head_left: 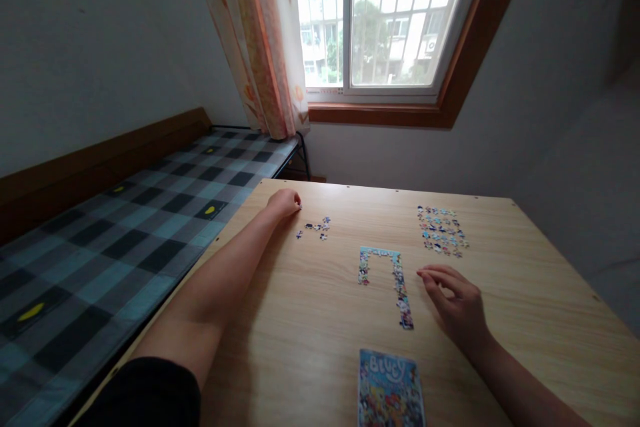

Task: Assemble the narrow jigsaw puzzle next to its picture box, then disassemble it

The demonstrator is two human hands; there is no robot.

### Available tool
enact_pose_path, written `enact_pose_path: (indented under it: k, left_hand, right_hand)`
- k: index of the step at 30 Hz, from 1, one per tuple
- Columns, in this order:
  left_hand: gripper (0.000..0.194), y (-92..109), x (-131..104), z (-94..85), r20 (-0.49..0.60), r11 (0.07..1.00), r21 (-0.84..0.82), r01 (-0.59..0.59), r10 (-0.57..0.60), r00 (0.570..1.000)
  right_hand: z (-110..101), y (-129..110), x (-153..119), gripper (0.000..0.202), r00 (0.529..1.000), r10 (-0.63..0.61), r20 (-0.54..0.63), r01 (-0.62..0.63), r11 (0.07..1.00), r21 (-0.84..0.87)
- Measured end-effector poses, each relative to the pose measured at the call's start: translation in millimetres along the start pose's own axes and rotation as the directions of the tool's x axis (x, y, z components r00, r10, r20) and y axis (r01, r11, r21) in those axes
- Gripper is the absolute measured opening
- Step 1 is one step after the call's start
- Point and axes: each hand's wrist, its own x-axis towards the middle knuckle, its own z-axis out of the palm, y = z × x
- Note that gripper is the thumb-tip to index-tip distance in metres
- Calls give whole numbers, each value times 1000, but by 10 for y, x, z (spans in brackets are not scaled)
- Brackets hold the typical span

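My left hand [285,203] is stretched to the table's far left part, its fingers pinched on a small puzzle piece [299,205]. Several loose pieces [324,227] lie just to its right. A partly joined puzzle border [381,252] forms an upside-down U in the middle, its right side longer than its left. To the right of that border hovers my right hand [455,297], thumb and forefinger pressed together; anything between the tips is too small to make out. Beyond it, many loose pieces [441,230] lie spread in rows.
A Bluey picture box [390,390] lies near the front of the wooden table [300,320]. Along the left side stands a bed with a checkered cover [165,213]. A curtain [265,47] and a window [390,20] are behind the table.
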Motion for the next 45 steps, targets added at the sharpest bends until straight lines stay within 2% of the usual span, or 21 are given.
enact_pose_path:
  k: [5,8,9,11,14,16,18,20,23,26,32,45]
  left_hand:
    - [18,87,-168,-182,40,972,-236,-13,23,999]
    - [26,208,-442,-236,27,910,-413,-38,54,998]
    - [27,267,-580,-212,22,849,-527,-44,66,998]
    - [25,416,-922,-88,35,731,-679,-64,120,992]
    - [22,671,-1514,216,114,669,-740,-66,222,968]
    - [17,820,-1864,415,160,679,-731,-68,267,950]
    - [10,925,-2112,560,122,739,-655,-161,313,942]
    - [10,983,-2249,641,76,801,-533,-272,365,928]
    - [10,1014,-2314,674,29,852,-329,-408,441,897]
    - [9,1014,-2329,672,13,862,-220,-456,470,883]
    - [17,971,-2353,653,43,857,-260,-445,471,881]
    - [13,1012,-2302,671,49,845,-255,-470,497,866]
  right_hand:
    - [4,19,-21,16,1000,-4,11,4,1000,-15]
    - [12,31,-33,15,1000,-17,10,17,1000,-10]
    - [15,34,-34,14,1000,-26,12,26,1000,-12]
    - [16,35,-33,13,999,-47,22,48,999,-24]
    - [15,20,-29,14,996,-78,48,80,996,-47]
    - [16,-2,-28,14,991,-109,72,113,992,-58]
    - [20,-25,-27,14,984,-147,99,154,986,-65]
    - [25,-41,-27,14,977,-179,118,188,980,-68]
    - [32,-42,-29,13,970,-218,107,225,972,-67]
    - [34,-30,-31,12,967,-236,95,242,968,-66]
    - [23,-23,-38,12,967,-226,118,235,970,-67]
    - [-3,-40,-23,14,964,-218,151,234,967,-98]
